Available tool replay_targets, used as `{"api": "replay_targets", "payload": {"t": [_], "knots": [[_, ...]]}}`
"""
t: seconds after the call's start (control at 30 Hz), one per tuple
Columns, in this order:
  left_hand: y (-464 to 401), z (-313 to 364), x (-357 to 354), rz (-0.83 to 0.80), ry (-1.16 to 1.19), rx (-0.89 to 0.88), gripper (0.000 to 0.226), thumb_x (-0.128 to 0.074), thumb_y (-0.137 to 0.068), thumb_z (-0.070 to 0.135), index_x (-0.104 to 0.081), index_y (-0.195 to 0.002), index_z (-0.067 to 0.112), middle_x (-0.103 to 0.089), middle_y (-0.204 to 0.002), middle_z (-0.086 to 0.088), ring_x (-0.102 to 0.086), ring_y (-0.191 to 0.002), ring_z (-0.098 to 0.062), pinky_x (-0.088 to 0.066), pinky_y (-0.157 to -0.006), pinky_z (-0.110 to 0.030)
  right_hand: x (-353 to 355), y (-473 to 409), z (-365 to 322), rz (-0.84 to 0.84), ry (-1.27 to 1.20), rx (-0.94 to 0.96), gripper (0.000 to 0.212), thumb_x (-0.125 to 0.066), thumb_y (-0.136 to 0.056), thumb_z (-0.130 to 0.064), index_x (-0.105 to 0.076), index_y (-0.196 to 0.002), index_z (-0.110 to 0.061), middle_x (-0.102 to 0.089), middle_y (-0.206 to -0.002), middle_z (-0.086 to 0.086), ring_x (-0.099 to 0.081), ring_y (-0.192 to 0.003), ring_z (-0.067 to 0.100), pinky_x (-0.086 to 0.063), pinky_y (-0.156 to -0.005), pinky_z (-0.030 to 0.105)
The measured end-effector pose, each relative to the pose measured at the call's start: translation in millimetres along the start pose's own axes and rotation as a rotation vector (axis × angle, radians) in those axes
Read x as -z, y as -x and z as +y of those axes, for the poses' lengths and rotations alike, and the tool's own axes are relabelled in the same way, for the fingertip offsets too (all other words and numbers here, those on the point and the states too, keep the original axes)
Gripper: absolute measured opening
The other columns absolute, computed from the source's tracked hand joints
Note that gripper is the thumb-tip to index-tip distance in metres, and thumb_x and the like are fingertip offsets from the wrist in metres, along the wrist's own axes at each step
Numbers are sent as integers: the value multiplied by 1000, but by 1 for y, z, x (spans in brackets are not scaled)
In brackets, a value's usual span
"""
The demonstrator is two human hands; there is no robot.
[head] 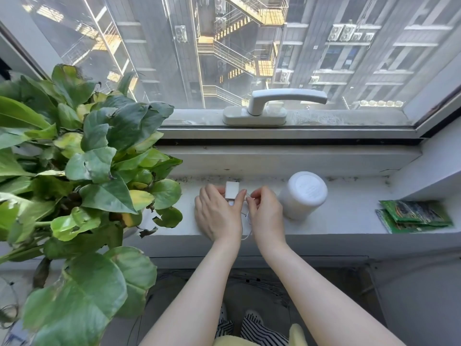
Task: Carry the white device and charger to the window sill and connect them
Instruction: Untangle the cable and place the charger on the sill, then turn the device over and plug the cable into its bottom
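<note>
A white cylindrical device (303, 193) stands upright on the window sill (349, 221), just right of my hands. My left hand (215, 213) grips a small white charger block (232, 189) between thumb and fingers above the sill. My right hand (264, 211) pinches the end of a thin white cable (245, 224) right beside the charger. The cable loops down between my wrists to the sill's front edge. I cannot tell whether the cable's plug is in the charger, as my fingers hide it.
A large leafy potted plant (82, 171) fills the sill's left side, close to my left hand. Green packets (416, 216) lie at the sill's right end. A white window handle (274, 106) sits on the frame behind.
</note>
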State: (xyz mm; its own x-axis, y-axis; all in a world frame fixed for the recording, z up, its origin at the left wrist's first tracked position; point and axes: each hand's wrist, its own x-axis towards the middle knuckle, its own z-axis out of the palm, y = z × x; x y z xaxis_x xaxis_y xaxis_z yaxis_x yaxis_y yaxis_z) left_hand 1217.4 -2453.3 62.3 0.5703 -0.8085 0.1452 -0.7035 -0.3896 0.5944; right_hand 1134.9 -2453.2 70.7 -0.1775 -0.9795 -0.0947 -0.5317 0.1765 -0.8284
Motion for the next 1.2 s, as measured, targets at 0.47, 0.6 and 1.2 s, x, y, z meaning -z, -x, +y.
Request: {"api": "replay_targets", "payload": {"t": [0.47, 0.6, 1.2], "knots": [[2, 0, 13, -35, 52, 67, 59, -41, -78, 67, -50, -98, 13, -55, -106, -7, -51, -103, -28, -38, -86, -36, 38, 44, -21, -72, -7, 236, 28, -42, -100, -24, -54, -122, -13, -50, -111, -4, -53, -92, 6, -37, -79, 13], [11, 14, 36, -67, 315, -66, 53, -42, -84, 60, -49, -108, 14, -50, -110, -2, -49, -102, -25, -37, -83, -30, 94, 69, -28, -2, -54, 438, 24, -47, -96, -31, -56, -115, -20, -56, -103, -6, -53, -81, 5, -41, -71, 10], [16, 59, 15, -757, 440, -475, 80, -81, -66, 38, -46, -136, 22, -56, -133, 8, -50, -124, -6, -39, -107, -29, 153, -25, 57, -320, -78, 253, 76, -83, -66, -38, -43, -130, -43, -51, -131, -31, -48, -123, -3, -43, -104, 32]]}}
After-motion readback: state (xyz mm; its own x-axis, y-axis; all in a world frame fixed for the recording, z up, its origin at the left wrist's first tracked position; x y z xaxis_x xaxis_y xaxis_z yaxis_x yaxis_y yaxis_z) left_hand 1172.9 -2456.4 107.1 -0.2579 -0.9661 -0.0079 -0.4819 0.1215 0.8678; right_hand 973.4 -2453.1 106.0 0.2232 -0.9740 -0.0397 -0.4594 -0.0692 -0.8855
